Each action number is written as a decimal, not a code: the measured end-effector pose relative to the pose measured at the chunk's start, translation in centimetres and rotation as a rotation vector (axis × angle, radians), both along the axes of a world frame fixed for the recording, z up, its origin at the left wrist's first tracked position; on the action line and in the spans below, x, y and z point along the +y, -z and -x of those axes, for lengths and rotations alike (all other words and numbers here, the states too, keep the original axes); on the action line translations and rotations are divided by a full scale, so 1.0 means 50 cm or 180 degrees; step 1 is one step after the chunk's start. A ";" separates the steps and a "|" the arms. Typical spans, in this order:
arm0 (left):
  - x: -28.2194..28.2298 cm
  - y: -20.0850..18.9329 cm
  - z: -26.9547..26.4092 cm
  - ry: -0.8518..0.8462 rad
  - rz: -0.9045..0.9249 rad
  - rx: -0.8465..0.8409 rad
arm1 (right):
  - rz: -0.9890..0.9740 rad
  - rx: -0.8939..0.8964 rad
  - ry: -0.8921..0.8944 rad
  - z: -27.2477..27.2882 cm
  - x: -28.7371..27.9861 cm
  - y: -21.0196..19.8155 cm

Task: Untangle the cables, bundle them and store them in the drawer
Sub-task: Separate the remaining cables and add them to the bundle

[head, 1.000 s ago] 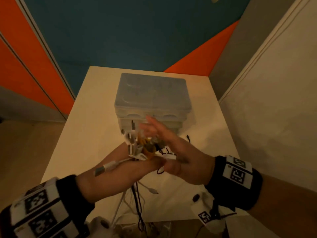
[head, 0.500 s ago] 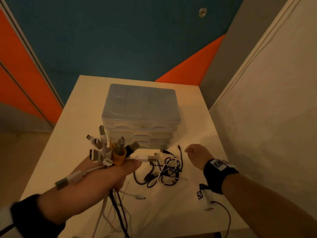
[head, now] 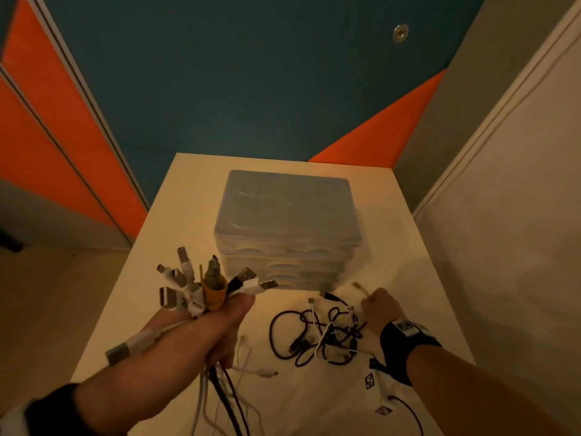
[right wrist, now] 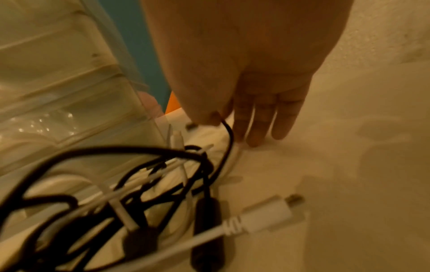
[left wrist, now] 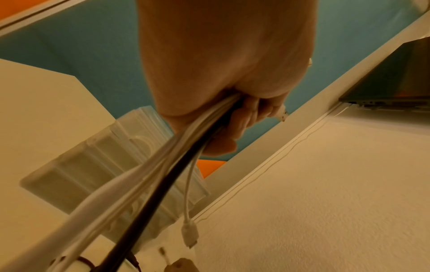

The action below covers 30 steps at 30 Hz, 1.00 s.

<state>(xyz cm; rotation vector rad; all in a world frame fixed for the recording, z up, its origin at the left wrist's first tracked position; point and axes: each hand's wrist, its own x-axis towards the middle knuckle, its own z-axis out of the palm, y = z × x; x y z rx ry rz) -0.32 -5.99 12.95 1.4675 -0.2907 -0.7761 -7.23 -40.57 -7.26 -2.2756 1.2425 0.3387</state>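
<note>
My left hand (head: 220,322) grips a bunch of cables (head: 201,287) in its fist, raised over the table's front left. Their plugs fan out above the thumb, one with a yellow collar, and the cords hang down below the fist (left wrist: 181,156). A tangle of black and white cables (head: 317,335) lies on the table in front of the clear drawer unit (head: 289,228), whose drawers look closed. My right hand (head: 377,305) is at the tangle's far right edge. Thumb and forefinger pinch a thin black cable (right wrist: 229,136), and the other fingers (right wrist: 256,117) stay straight.
The white table (head: 176,215) stands in a corner, with a pale wall (head: 503,247) close on the right. A loose white plug (right wrist: 263,213) lies on the near side of the tangle. A wrist-camera lead (head: 408,410) trails on the table under my right forearm.
My right hand left the bunch, went right to the tangle on the table and took a cable end. My left hand moved the bunch left and up.
</note>
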 end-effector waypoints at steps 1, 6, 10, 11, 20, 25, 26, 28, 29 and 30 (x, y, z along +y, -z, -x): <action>0.002 -0.001 -0.003 0.0034 -0.0008 0.0028 | -0.0047 -0.0459 0.0203 0.005 0.002 -0.012; -0.020 -0.013 -0.015 0.0220 -0.0010 -0.0149 | -0.0468 -0.2440 0.0304 0.022 0.050 -0.147; -0.044 -0.022 -0.016 0.0190 -0.0010 -0.0453 | -0.0351 -0.3056 -0.0599 0.012 0.112 -0.248; -0.053 -0.024 -0.016 0.0186 -0.0065 -0.0509 | -0.0334 -0.3172 -0.0746 0.009 0.129 -0.267; -0.091 -0.017 -0.004 -0.0287 0.0339 0.0024 | -0.1329 -0.3731 -0.1284 -0.024 0.270 -0.342; -0.095 -0.004 0.001 -0.0592 0.0467 -0.0106 | -0.1724 -0.3607 -0.1639 -0.032 0.324 -0.327; -0.094 -0.004 0.003 -0.0609 0.0414 -0.0302 | -0.1801 -0.3641 -0.1678 -0.035 0.332 -0.328; -0.092 -0.013 0.008 -0.0547 0.0302 -0.0747 | -0.1866 -0.3669 -0.1697 -0.041 0.340 -0.329; -0.092 -0.014 0.007 -0.0508 0.0254 -0.0906 | -0.1878 -0.3655 -0.1706 -0.042 0.342 -0.329; -0.092 -0.014 0.009 -0.0481 0.0197 -0.0992 | -0.1851 -0.3646 -0.1738 -0.042 0.344 -0.330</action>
